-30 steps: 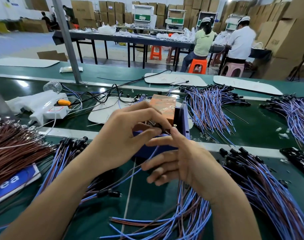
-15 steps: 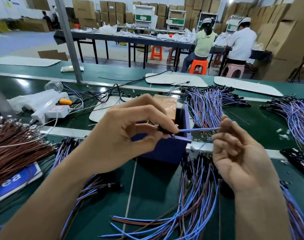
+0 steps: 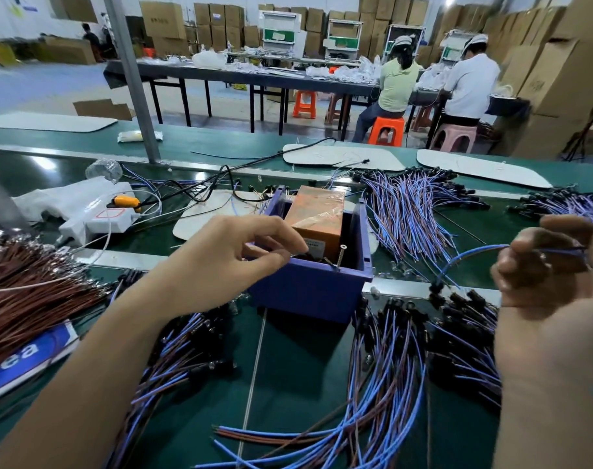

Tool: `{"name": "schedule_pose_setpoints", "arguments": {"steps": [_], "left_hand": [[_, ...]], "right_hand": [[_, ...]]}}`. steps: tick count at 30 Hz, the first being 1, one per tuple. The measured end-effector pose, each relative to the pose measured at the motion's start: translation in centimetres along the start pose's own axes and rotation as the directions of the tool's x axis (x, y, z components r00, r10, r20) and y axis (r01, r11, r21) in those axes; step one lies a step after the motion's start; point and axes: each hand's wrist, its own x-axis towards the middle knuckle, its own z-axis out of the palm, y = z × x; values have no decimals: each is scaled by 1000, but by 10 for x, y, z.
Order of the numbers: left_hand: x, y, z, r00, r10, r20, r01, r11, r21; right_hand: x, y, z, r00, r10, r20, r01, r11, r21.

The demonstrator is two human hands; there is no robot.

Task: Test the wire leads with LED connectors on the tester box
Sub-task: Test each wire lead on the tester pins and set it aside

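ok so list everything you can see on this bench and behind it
tester box: one, blue-violet, centre of the belt
orange block: one, inside the box
wire lead: one, blue, pinched in the right hand
lead piles: several, blue and brown, black-tipped, around the box
brown wires: one bundle, left edge
power strip: one, white, left of the box
belt: one, green, under it all
seated people: two, in the background
cartons: many, brown, stacked in the background
left hand: fingertips at the box's near rim, grip unclear
right hand: right side, holds the lead
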Motion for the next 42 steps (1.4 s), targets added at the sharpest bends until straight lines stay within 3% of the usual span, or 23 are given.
{"name": "schedule_pose_setpoints", "arguments": {"steps": [5, 8, 10, 13, 15, 18, 22, 26, 28, 30, 32, 35, 38, 42], "left_hand": [[-1, 0, 5, 995, -29, 93, 26, 999, 32], [-1, -1, 7, 990, -45, 132, 41, 999, 30], [-1, -1, 10, 987, -44, 152, 39, 998, 39], [0, -1, 21, 978, -57, 199, 47, 997, 54], [0, -1, 32, 966, -98, 238, 93, 995, 33], [2, 1, 50, 958, -161, 236, 208, 960, -190], [6, 1, 52, 977, -198, 75, 209, 840, -501], [8, 2, 48, 987, -161, -21, 116, 791, -600], [8, 3, 47, 988, -153, -29, 107, 803, -587], [8, 1, 49, 985, -169, 22, 152, 819, -553], [7, -1, 51, 976, -186, 108, 216, 848, -485], [7, -5, 55, 948, -222, 229, 307, 829, -467], [8, -8, 59, 927, -257, 273, 364, 794, -487], [10, -8, 60, 913, -269, 307, 393, 778, -489]], "right_hand": [[0, 8, -8, 983, -65, 169, 78, 995, -70], [-3, 13, -8, 940, 116, 321, -11, 951, -309], [-5, 17, -10, 839, 385, 384, -86, 791, -605], [-14, 28, -9, 508, 797, 325, -122, 440, -889], [-21, 35, -3, 326, 898, 296, -44, 327, -944], [-28, 42, 8, 251, 907, 337, 34, 340, -940], [-35, 47, 16, 184, 933, 310, 30, 309, -950], [-35, 51, 14, 167, 946, 276, 15, 278, -960], [-35, 51, 13, 195, 933, 303, 32, 303, -952], [-33, 50, 14, 294, 870, 395, 65, 394, -917], [-30, 48, 16, 435, 756, 489, 10, 540, -842], [-25, 44, 18, 637, 577, 512, -77, 708, -702], [-25, 45, 18, 740, 482, 469, -104, 771, -629], [-28, 55, 22, 791, 445, 420, -116, 783, -611]]}}
